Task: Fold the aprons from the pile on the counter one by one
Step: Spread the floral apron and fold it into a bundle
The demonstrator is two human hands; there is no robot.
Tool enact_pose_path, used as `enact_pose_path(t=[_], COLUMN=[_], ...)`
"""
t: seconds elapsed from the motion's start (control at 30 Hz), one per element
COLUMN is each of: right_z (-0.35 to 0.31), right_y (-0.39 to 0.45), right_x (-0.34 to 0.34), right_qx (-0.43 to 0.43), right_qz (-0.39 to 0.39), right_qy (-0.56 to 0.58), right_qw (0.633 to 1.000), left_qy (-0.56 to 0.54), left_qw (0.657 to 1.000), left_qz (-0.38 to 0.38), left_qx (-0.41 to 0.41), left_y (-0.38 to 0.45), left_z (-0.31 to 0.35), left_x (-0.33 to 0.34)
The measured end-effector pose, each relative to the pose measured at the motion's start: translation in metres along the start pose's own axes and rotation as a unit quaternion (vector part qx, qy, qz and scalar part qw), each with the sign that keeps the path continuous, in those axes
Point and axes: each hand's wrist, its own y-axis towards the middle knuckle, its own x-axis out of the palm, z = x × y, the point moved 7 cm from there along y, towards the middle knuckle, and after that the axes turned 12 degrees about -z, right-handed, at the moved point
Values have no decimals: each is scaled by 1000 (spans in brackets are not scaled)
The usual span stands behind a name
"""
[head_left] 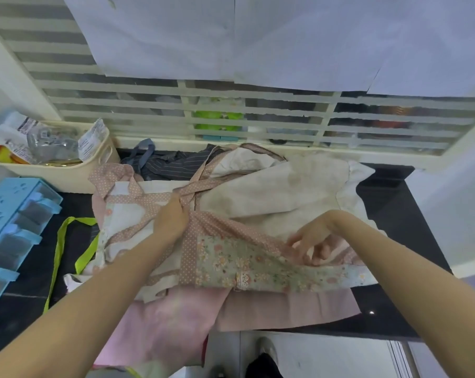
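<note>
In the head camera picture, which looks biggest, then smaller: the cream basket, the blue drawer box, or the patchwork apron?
1. patchwork apron, by far.
2 and 3. cream basket and blue drawer box look alike; the box runs off the picture's edge, so I won't rank them.

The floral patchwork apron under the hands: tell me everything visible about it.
The floral patchwork apron is thin cotton-like cloth: a green flowered panel with a small lace trim, pink polka-dot bands and straps, cream patches. It lies spread and rumpled, partly folded, on top of other aprons on the black counter. The left hand holds its crossed polka-dot straps; the right hand, fingers curled, touches its upper edge, though the grip is unclear.
</note>
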Motion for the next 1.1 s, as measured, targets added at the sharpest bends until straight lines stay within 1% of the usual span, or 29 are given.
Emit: enact_pose_path(t=[0.03, 0.07, 0.1, 0.13, 0.17, 0.2, 0.23, 0.27, 0.3, 0.33, 0.37, 0.4, 0.47, 0.57, 0.63, 0.67, 0.7, 0.73, 0.77, 0.8, 0.83, 0.87, 0.9, 0.93, 0.97, 1.0, 1.07, 1.1], right_z=[0, 0, -3, -8, -12, -19, -28, -34, -37, -36, -31, -19, 9, 32, 32, 29, 21, 11, -1, -15, -29, -42, -52, -58, -61, -63, -58, -53], right_y=[2, 1, -3, -9, -18, -25, -31, -32, -29, -20, -9, 3, 28, 48, 51, 49, 42, 30, 13, -7, -28, -48, -64, -74, -77, -75, -65, -56], right_x=[-3, -13, -28, -45, -60, -73, -79, -80, -78, -71, -62, -53, -28, 6, 1, -9, -22, -38, -58, -77, -96, -117, -135, -153, -167, -180, -196, -201], right_qx=[26, 54, 73, 75, 61, 33, 0, -27, -48, -62, -59, -33, 50, 134, 138, 124, 104, 82, 54, 18, -23, -56, -72, -71, -58, -45, -29, -28], right_qz=[13, 49, 118, 205, 289, 361, 410, 432, 430, 411, 382, 349, 297, 247, 232, 230, 239, 266, 314, 369, 428, 484, 527, 559, 574, 572, 529, 505], right_qy=[-55, -119, -176, -215, -231, -230, -222, -211, -196, -189, -190, -199, -220, -250, -245, -247, -259, -268, -270, -260, -244, -233, -232, -239, -251, -264, -257, -242], right_qw=[998, 990, 975, 952, 927, 903, 884, 877, 880, 890, 903, 915, 928, 927, 931, 933, 930, 922, 909, 892, 870, 842, 814, 791, 777, 775, 808, 828], left_qy=[28, 85, 162, 218, 239, 247, 269, 311, 358, 394, 417, 432, 465, 516, 497, 473, 443, 411, 387, 371, 357, 344, 339, 343, 353, 359, 381, 409], left_qw=[999, 994, 981, 967, 958, 949, 931, 904, 878, 859, 849, 841, 818, 763, 754, 761, 775, 799, 826, 854, 880, 897, 904, 900, 888, 874, 849, 840], left_qz=[19, 56, 99, 131, 132, 87, 2, -98, -179, -231, -261, -281, -312, -371, -415, -431, -431, -410, -366, -301, -218, -136, -74, -33, -3, 21, 44, 29], left_qx=[-25, -47, -44, 0, 81, 175, 246, 275, 263, 232, 193, 163, 133, 114, 107, 112, 128, 155, 182, 205, 226, 241, 250, 266, 295, 326, 364, 354], left_y=[-6, -12, -21, -29, -37, -45, -51, -57, -58, -55, -51, -44, -42, -50, -51, -46, -36, -24, -10, 2, 14, 25, 35, 44, 50, 55, 62, 68], left_z=[2, 7, 20, 39, 62, 82, 95, 98, 93, 82, 72, 61, 43, 27, 30, 37, 50, 67, 86, 103, 119, 132, 141, 150, 158, 167, 183, 190], left_x=[-2, -5, -10, -9, -2, 13, 37, 61, 80, 91, 94, 100, 111, 133, 130, 122, 111, 97, 80, 63, 45, 28, 16, 9, 8, 10, 23, 35])
